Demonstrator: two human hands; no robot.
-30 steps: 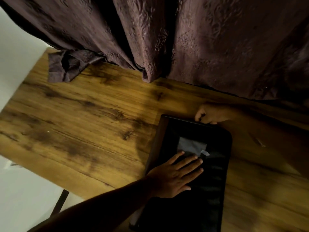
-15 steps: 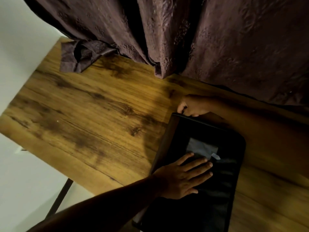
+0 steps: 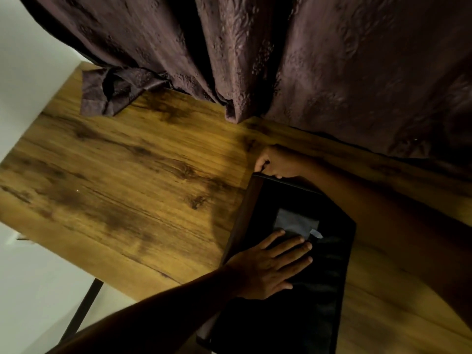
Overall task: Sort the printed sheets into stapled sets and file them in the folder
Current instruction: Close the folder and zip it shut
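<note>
A black zippered folder [image 3: 314, 290] lies closed on the wooden table [image 3: 132, 190], with a grey label window [image 3: 296, 222] on its cover. My left hand [image 3: 270, 264] rests flat on the cover, fingers straight, just below the label. At the folder's far left corner my right hand [image 3: 277, 163] has its fingers curled and pinches the zipper pull there. No printed sheets or stapler show in the head view.
A dark purple curtain [image 3: 281, 60] hangs along the table's far edge, its hem [image 3: 112, 93] bunched on the far left corner. The table's left edge drops to a white floor [image 3: 30, 277], where a dark table leg [image 3: 81, 310] shows.
My right hand has travelled left along the folder's far edge to its left corner, still pinched. My left hand has stayed flat on the cover. The camera shifted.
</note>
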